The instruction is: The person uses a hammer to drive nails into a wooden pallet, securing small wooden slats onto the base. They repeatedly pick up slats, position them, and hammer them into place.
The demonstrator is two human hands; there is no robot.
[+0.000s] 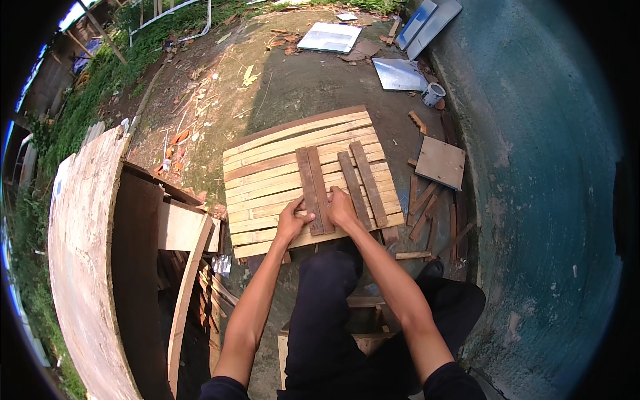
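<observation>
Two dark brown wooden strips [312,175] lie side by side, long edges together, on a low table top of pale bamboo slats [260,180]. My left hand [292,220] grips the left edge of this pair near its close end, thumb on top. On the opposite edge, my right hand [341,207] is closed with bent fingers; its fingertips are partly hidden. Just to the right rest two narrower brown strips [369,180], set apart from each other and roughly parallel to the pair.
A large weathered board [87,260] stands at the left beside a curved wooden piece [187,300]. To the right, wood offcuts [423,207] and a square plywood piece [441,162] lie by the blue-green wall [540,200]. Farther off are a paint can [433,94] and flat panels [330,38].
</observation>
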